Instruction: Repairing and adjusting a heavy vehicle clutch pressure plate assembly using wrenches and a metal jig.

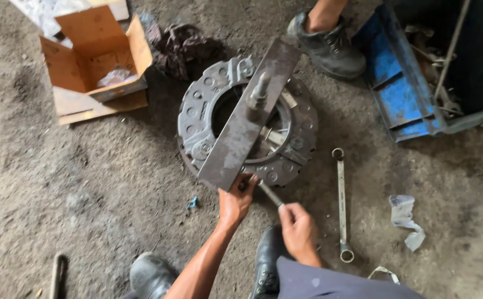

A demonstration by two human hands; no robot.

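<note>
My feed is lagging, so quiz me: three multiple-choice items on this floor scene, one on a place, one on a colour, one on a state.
1. Where does the long silver ring spanner lie?
A. on the ground right of the round grey metal clutch cover
B. inside the brown cardboard box
C. on top of the flat steel bar

2. What colour is the metal bin at upper right?
A. red
B. blue
C. yellow

3. What is the state of the cardboard box?
A. taped shut
C. crushed flat
B. open, flaps up

Answers:
1 A, the spanner rests on the dirt floor beside the cover.
2 B, its walls are painted blue.
3 B, the flaps stand open and the inside shows.

The left hand touches the bar's lower end; the right hand grips a thin metal tool.
</note>
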